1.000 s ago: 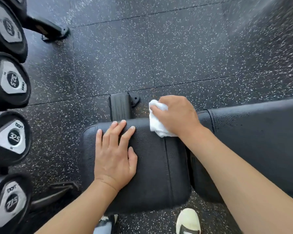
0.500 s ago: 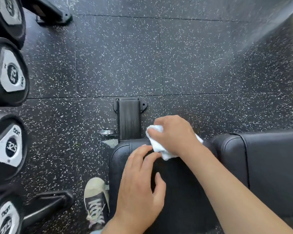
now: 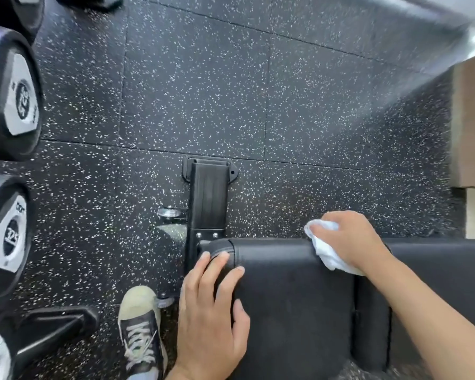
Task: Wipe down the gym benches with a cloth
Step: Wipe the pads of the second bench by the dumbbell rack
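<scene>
A black padded gym bench fills the lower right; its seat pad (image 3: pixel 294 297) lies in front of me and its longer back pad (image 3: pixel 444 272) runs off to the right. My right hand (image 3: pixel 348 239) grips a crumpled white cloth (image 3: pixel 327 252) and presses it on the far edge of the bench, just left of the gap between the two pads. My left hand (image 3: pixel 211 316) rests flat on the seat pad's left end, fingers straight and reaching its far corner.
The bench's black foot (image 3: pixel 209 193) sticks out over the speckled rubber floor (image 3: pixel 258 105). A rack of round-ended dumbbells (image 3: pixel 11 94) lines the left edge, with a rack leg (image 3: pixel 52 330) at lower left. My sneaker (image 3: pixel 140 330) stands beside the bench. A tan block (image 3: pixel 472 119) sits far right.
My right hand has slid the cloth to the right along the bench's far edge. The view has shifted, and my left hand stays flat on the seat pad's left end.
</scene>
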A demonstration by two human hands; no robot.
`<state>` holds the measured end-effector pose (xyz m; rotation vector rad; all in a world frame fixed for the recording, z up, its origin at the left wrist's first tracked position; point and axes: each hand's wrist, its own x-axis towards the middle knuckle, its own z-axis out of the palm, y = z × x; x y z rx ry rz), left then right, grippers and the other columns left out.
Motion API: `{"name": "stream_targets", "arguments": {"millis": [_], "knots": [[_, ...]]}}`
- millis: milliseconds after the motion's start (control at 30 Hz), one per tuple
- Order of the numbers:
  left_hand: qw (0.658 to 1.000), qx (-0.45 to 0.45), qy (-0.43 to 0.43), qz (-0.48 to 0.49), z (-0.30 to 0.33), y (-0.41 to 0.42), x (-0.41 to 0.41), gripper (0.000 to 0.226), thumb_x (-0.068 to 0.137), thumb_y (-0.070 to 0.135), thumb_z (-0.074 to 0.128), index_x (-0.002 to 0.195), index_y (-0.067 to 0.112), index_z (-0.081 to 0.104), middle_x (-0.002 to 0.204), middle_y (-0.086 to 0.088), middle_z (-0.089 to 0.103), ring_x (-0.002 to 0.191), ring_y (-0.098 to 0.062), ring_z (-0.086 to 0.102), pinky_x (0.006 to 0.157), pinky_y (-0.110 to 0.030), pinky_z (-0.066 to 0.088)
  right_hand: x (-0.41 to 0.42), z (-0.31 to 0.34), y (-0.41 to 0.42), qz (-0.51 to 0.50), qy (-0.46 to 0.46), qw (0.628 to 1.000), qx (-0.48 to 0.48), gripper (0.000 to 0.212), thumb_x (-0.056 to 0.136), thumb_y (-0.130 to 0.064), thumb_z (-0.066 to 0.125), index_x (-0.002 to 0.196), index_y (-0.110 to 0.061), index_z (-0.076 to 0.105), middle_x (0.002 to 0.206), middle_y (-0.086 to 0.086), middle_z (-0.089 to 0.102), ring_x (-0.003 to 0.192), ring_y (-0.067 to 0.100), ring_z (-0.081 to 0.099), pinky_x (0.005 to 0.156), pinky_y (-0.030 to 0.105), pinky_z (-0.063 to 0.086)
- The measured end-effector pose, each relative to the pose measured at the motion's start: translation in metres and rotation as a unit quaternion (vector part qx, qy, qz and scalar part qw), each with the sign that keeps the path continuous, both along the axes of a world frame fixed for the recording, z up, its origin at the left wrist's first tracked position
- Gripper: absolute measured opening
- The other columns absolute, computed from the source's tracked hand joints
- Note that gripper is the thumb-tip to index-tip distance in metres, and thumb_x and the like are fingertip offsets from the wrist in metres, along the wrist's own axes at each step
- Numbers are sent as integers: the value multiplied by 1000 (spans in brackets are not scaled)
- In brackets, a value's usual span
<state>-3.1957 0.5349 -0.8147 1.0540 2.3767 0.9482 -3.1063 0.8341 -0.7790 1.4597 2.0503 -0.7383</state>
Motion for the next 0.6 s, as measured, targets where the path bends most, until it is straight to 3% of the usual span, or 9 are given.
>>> {"name": "stream_targets", "arguments": {"millis": [133,267,333,500,600], "knots": [[1000,10,2,-2,-3,0,-1,56,86,22,57,141,23,55,160,-1,42,153,-31,33,121,-48,34,-49,-13,-30,44,-25,998,-49,21,74,-38,61,70,-17,60,50,-2,57,42,22,45,42,25,43],[1000,8,-5,-1,2,1,-1,56,84,22,56,139,21,54,156,-6,45,154,-29,31,117,-49,37,-121,-24,-89,138,59,985,-82,25,78,-37,64,63,-18,56,58,-2,54,59,22,52,51,27,35],[1000,12,-8,9,1,1,-1,56,82,23,56,138,19,54,152,-10,45,151,-31,34,118,-48,36,-144,-26,-110,173,99,974,-106,25,78,-31,61,59,-19,51,57,-3,52,58,20,51,50,27,32],[1000,-6,4,11,2,4,0,55,82,22,56,137,20,54,151,-13,45,148,-39,37,120,-51,34,-131,-22,-103,127,135,975,-124,27,79,-36,57,64,-14,54,54,-1,51,55,22,47,50,29,37],[999,-19,22,14,3,6,1,54,83,22,54,137,20,54,152,-11,46,149,-38,36,124,-48,30,-90,-15,-70,135,138,977,-93,27,86,-42,57,65,-26,53,60,-1,52,63,20,52,55,30,40]]}}
